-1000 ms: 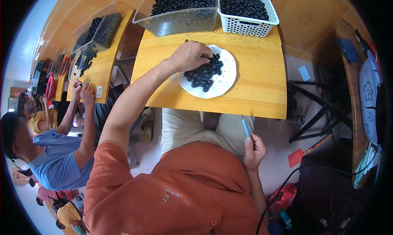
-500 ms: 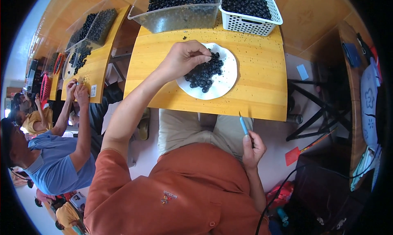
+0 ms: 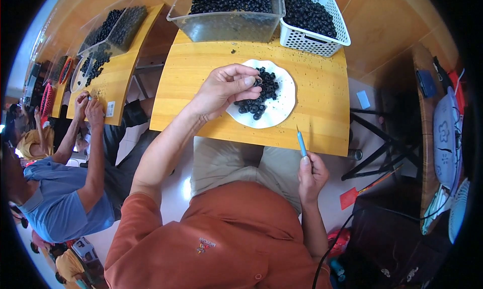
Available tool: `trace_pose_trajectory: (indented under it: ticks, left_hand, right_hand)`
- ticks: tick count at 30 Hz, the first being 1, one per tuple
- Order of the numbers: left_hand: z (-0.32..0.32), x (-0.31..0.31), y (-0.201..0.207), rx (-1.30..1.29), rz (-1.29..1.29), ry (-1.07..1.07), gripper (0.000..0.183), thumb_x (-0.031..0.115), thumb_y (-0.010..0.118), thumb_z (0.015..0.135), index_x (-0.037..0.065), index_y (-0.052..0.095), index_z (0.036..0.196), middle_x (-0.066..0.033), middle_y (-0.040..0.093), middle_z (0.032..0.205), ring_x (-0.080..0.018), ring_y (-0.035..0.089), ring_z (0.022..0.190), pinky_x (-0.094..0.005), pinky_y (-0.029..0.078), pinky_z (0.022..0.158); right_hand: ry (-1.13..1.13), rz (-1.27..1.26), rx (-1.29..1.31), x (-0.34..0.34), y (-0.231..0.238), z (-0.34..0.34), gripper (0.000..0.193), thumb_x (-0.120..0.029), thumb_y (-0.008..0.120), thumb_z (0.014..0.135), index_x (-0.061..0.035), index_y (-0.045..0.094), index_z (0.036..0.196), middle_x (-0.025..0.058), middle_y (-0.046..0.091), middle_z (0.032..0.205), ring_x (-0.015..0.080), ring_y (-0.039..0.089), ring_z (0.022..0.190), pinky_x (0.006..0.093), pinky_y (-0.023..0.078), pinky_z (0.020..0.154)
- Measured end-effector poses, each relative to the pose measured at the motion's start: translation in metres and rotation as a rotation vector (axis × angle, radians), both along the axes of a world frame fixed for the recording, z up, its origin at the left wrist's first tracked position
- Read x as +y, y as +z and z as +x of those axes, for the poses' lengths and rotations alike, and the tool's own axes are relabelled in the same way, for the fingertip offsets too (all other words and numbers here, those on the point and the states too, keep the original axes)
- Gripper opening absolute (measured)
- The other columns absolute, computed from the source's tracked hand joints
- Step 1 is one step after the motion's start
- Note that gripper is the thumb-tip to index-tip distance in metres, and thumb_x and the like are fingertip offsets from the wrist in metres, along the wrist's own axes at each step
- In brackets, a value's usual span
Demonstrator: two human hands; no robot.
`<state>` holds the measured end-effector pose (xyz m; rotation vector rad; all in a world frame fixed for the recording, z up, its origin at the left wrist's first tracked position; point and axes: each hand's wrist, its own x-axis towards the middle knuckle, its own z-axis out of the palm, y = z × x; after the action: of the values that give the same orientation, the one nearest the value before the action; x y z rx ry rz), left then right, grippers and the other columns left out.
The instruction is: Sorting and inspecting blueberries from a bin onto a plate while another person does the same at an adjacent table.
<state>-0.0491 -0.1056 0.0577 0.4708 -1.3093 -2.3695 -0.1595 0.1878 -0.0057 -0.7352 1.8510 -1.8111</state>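
Note:
My left hand (image 3: 229, 90) is over the left part of a white, wavy-rimmed plate (image 3: 284, 105), its thumb and fingers pinched on a small round black bead-like piece (image 3: 258, 81). A loose heap of similar black pieces (image 3: 269, 88) lies on the plate; my fingers and palm hide part of it. At the table's front edge, to the right, my right hand (image 3: 313, 176) is closed round a slim light-blue handled tool with a thin pointed tip (image 3: 302, 144). That tip points up and away from me, apart from the plate.
A clear bin (image 3: 226, 27) and a white perforated basket (image 3: 312, 41), both full of black pieces, stand at the back of the wooden table (image 3: 196, 57). Dark specks dot its top. On the left, a co-worker in blue (image 3: 70, 188) works at another table. A black cable (image 3: 332, 243) hangs lower right.
My left hand has lifted off the heap with a black piece in its fingers and turned its palm more into view. The right hand keeps the tool nearly in place. The view has shifted slightly.

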Motion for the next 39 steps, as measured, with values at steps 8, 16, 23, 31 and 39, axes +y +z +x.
trace_pose_trajectory:
  ticks: [8,16,23,31,39]
  left_hand:
    - [0.016,0.003,-0.008,0.087,0.119,-0.018,0.023,0.002,0.059,0.093,-0.001,0.061,0.115,-0.0102,0.065,0.104,-0.0197,0.068,0.094,-0.033,0.06,0.086]
    - [0.027,0.012,-0.006,0.095,0.204,0.016,0.022,0.002,0.058,0.093,-0.001,0.061,0.114,-0.0111,0.065,0.104,-0.0205,0.068,0.095,-0.0341,0.058,0.09]
    - [0.034,0.014,-0.017,0.209,0.206,-0.007,0.021,0.002,0.06,0.092,-0.001,0.06,0.113,-0.01,0.066,0.106,-0.0212,0.068,0.098,-0.0338,0.058,0.09]
    - [0.041,0.02,-0.025,0.25,0.417,0.026,0.021,0.002,0.06,0.092,0.0,0.061,0.112,-0.0126,0.066,0.106,-0.0259,0.066,0.104,-0.0351,0.059,0.089]
    - [0.045,0.03,-0.035,0.298,0.499,0.043,0.018,0.003,0.061,0.091,0.003,0.062,0.109,-0.0125,0.068,0.102,-0.0243,0.068,0.098,-0.0341,0.059,0.087]
  right_hand:
    - [-0.011,-0.03,-0.071,-0.019,0.015,0.01,0.023,-0.013,0.063,0.092,0.0055,0.067,0.103,-0.0039,0.057,0.076,0.0032,0.047,0.066,0.0192,0.037,0.06]
    - [0.009,-0.039,-0.036,-0.033,0.021,0.018,0.022,-0.015,0.063,0.093,0.0055,0.066,0.102,-0.0049,0.055,0.073,0.0016,0.044,0.062,0.0184,0.035,0.056]
    - [0.062,-0.049,-0.058,-0.042,0.027,0.025,0.023,-0.015,0.059,0.096,0.006,0.063,0.105,-0.0037,0.05,0.067,0.0018,0.039,0.054,0.0192,0.031,0.048]
    - [0.05,-0.038,-0.011,-0.052,0.034,0.033,0.022,-0.014,0.063,0.093,0.0052,0.065,0.104,-0.0049,0.054,0.072,0.0014,0.044,0.062,0.018,0.034,0.055]
    - [0.068,-0.02,-0.014,-0.06,0.038,0.038,0.021,-0.013,0.063,0.093,0.0058,0.066,0.102,-0.0045,0.056,0.072,0.0021,0.046,0.064,0.0187,0.037,0.056]
